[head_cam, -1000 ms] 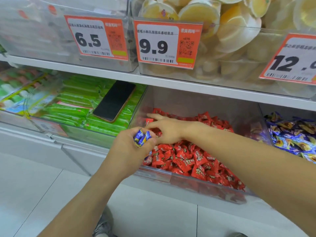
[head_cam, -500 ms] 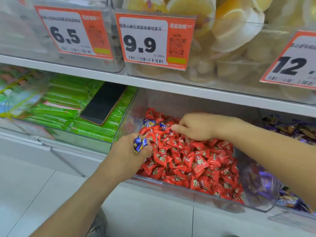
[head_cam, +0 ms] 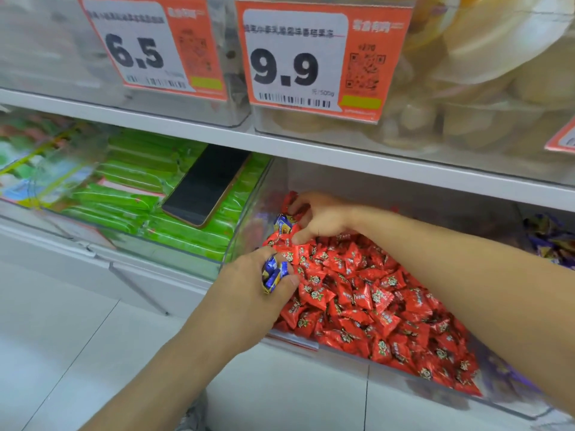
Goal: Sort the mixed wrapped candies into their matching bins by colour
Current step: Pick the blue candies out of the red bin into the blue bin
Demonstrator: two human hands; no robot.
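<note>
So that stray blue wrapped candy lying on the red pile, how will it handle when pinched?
The blue wrapped candy is small, so probably light. Its glossy wrapper looks slippery and crinkly. Lying loose on the red wrapped candies by the right hand, it may slide away.

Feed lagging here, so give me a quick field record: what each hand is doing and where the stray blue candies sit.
left hand: grips blue candies at the bin's front left corner
right hand: fingers curled among red candies at back left
stray blue candy: on the red pile, beside the right hand's fingers
bin: clear, mostly red
neighbour bin: green packets, phone on top
</note>
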